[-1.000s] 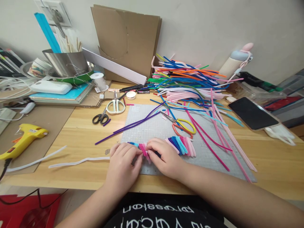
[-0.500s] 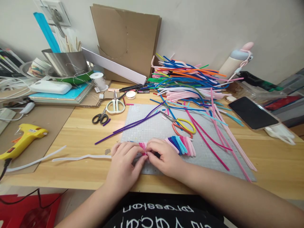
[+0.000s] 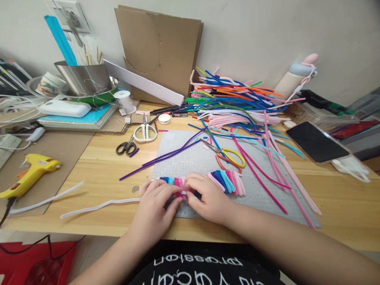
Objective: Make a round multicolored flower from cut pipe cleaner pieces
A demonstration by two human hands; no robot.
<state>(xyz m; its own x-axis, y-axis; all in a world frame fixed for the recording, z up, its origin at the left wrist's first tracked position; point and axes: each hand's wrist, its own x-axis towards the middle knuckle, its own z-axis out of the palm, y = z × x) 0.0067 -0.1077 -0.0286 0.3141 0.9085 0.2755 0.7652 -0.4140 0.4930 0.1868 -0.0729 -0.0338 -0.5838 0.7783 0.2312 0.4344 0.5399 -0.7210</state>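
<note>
A row of short folded pipe cleaners (image 3: 227, 182) in pink, blue, purple and turquoise lies across the grey cutting mat (image 3: 255, 206), partly covered by both hands. My left hand (image 3: 158, 198) pinches the row at its pink section, with thumb and forefinger together. Close beside it, my right hand (image 3: 204, 196) grips the same row with curled fingers. A long white pipe cleaner (image 3: 101, 205) runs out leftward from under my left hand, and a bit of white shows between the fingertips. What exactly lies inside each grip is mostly hidden.
Yellow-and-orange scissors (image 3: 228, 156) lie open behind my right hand. White scissors (image 3: 145, 132) and black scissors (image 3: 127, 147) are farther left. A yellow glue gun (image 3: 29, 174) rests at the left. Loose pipe cleaners (image 3: 237, 99) are heaped behind, and a phone (image 3: 317, 141) lies right.
The white pipe cleaner's free end has swung a little left and toward me. More of the row's blue and pink strands shows above my left hand, and white now appears between the fingertips.
</note>
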